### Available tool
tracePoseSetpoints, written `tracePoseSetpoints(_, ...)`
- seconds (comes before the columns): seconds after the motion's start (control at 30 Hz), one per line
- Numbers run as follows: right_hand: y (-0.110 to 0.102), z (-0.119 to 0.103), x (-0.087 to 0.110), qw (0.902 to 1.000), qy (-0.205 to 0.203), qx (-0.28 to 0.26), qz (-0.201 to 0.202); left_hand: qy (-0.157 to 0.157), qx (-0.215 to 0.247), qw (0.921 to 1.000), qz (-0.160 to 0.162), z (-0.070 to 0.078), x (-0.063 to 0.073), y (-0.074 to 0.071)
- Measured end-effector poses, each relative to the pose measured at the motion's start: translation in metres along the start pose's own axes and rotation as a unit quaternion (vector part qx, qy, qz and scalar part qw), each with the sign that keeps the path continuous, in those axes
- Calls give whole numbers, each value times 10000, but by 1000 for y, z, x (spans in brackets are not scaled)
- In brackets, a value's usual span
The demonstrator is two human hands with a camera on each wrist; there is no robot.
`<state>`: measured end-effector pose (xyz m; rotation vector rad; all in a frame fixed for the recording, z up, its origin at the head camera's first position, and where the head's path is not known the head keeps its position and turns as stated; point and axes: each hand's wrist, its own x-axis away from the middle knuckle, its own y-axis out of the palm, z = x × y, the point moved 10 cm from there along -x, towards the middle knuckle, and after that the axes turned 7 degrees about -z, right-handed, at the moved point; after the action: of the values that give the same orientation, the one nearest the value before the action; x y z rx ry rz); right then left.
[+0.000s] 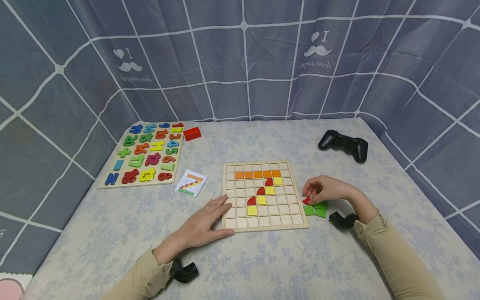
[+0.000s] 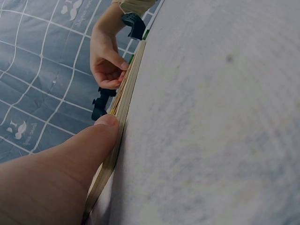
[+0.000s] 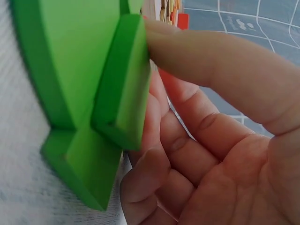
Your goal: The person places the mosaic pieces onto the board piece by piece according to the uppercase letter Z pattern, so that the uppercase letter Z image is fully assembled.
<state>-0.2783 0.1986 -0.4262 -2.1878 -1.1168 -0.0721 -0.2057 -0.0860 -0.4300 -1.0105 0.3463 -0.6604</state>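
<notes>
R hand has a narrow pinch: thumb + fingertips hold a red pc, near the R edge of the wood board, right by the green pcs. L hand is flat w/ fingers spread, touching the board's L edge + near L corner. Board's mid-table, w/ orange, yellow + red pcs on it.

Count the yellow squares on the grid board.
4 yellow squares: one under the rightmost orange square, the second, third and fourth stepping diagonally down-left; none looks hidden.
</notes>
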Motion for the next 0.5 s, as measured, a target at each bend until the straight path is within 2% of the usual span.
tracePoseSetpoints(0.5,-5,3,5,9993,221,267,169,-33,27,10000,-65,1,0,0)
